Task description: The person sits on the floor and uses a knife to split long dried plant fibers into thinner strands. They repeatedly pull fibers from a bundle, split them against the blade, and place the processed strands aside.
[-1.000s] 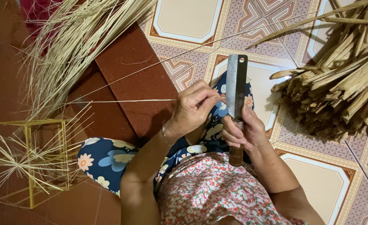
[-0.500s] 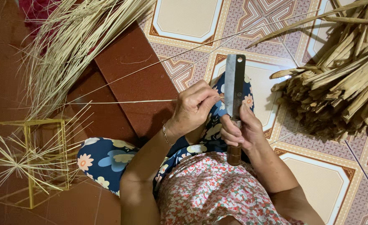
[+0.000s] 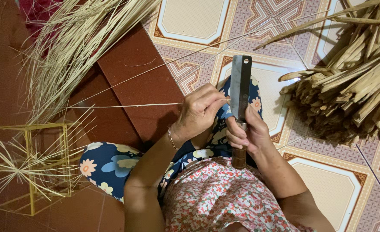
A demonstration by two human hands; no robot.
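Observation:
My right hand (image 3: 246, 134) grips the wooden handle of a flat rectangular knife (image 3: 240, 86), blade pointing away from me. My left hand (image 3: 200, 111) pinches a thin pale bamboo sliver (image 3: 125, 105) against the blade's left edge; the sliver runs out to the left over the floor. Both hands are over my lap, above a dark blue flowered cloth (image 3: 112, 161). A thin bracelet sits on my left wrist.
A heap of fine pale slivers (image 3: 69, 47) lies at the upper left. A bundle of thicker bamboo strips (image 3: 353, 86) lies at the right. A yellow stick frame with slivers through it (image 3: 28, 165) stands at the lower left. Patterned floor tiles (image 3: 190, 17) meet a red-brown step (image 3: 134, 77).
Both hands and the knife stay nearly where they were; the knife has shifted very slightly against the sliver.

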